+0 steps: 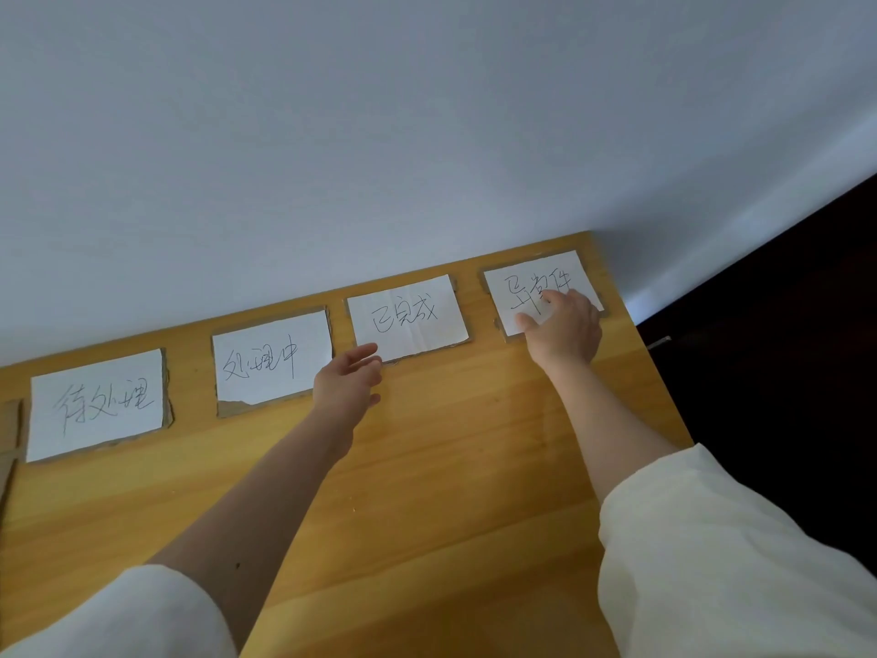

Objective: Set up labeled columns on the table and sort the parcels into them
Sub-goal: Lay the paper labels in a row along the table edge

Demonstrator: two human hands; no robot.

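Observation:
Four white handwritten label cards on cardboard backing lie in a row along the far edge of the wooden table, against the wall. From left to right they are the first label, the second label, the third label and the fourth label. My right hand rests flat on the fourth label, fingers spread, covering its lower right part. My left hand hovers open at the near left corner of the third label, fingertips touching or just short of it. No parcels are in view.
A white wall rises directly behind the labels. The table's right edge drops off to a dark floor. A strip of brown cardboard shows at the far left edge.

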